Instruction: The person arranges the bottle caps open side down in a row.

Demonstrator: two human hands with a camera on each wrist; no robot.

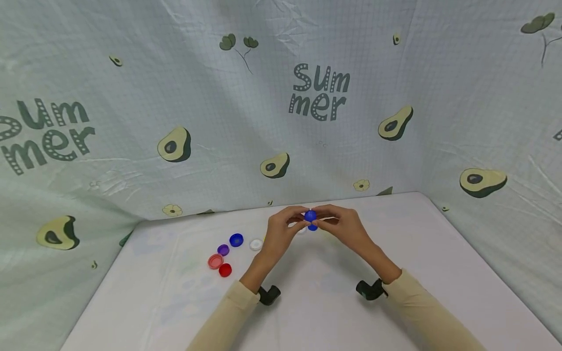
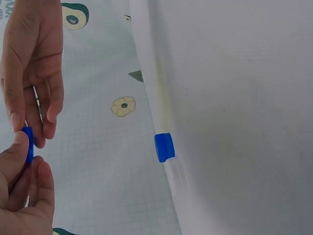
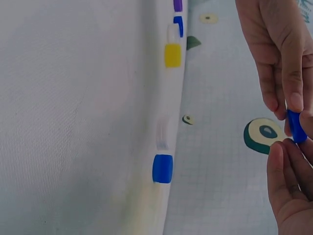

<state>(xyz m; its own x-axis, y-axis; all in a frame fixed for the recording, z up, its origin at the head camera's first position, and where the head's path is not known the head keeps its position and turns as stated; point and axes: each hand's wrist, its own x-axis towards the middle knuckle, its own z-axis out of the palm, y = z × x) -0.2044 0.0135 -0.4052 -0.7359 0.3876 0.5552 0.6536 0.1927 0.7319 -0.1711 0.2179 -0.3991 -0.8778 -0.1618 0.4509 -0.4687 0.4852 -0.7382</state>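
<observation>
A blue round bottle cap [image 1: 310, 215] is held up above the back of the table between both hands. My left hand [image 1: 279, 233] pinches it from the left, and my right hand [image 1: 347, 228] pinches its right side. In the left wrist view the held cap [image 2: 29, 144] appears edge-on, between the left thumb and the right fingers. The right wrist view shows the held cap [image 3: 296, 126] partly covered by fingertips. Just below, a second blue cap [image 1: 312, 227] lies on the table beside a whitish cap [image 1: 301, 231], partly hidden by the left hand.
To the left lie a blue cap [image 1: 236, 240], a purple cap [image 1: 223, 250], a pink-red cap [image 1: 215, 261], a red cap [image 1: 225, 270] and a white cap [image 1: 256, 244]. A yellow cap [image 3: 172, 55] stands among them. A printed cloth [image 1: 281, 122] hangs behind the white table [image 1: 316, 312].
</observation>
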